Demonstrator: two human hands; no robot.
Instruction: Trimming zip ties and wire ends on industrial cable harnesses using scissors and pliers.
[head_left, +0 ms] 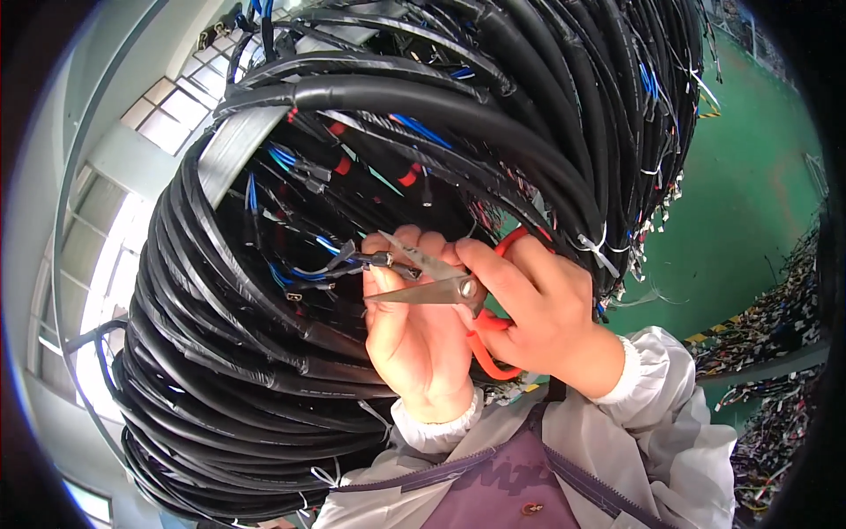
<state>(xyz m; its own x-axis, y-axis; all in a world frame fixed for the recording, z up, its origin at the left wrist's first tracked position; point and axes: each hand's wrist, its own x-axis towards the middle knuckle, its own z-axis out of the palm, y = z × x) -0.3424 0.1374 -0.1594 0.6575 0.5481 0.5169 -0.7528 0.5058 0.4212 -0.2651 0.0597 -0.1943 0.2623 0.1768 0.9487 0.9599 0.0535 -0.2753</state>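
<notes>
My right hand [560, 313] grips a pair of scissors [432, 293] with red handles. The blades are spread apart and point left, lying across the front of my left hand [427, 348]. With its palm turned up, my left hand holds a thin black cable end [377, 259] between thumb and fingers. Blue wires and small dark connectors show at that end, which sits between the spread blades. The blades partly cover my left fingertips, so their exact hold is hidden.
Thick bundles of black cable [220, 353] hang over a metal bar [242, 141] in front of me. More cable ends with blue wires [282, 159] and red bands dangle inside the loop. White ties [599, 251] bind some bundles. Piles of loose connectors [784, 326] lie right, beyond green floor [705, 220].
</notes>
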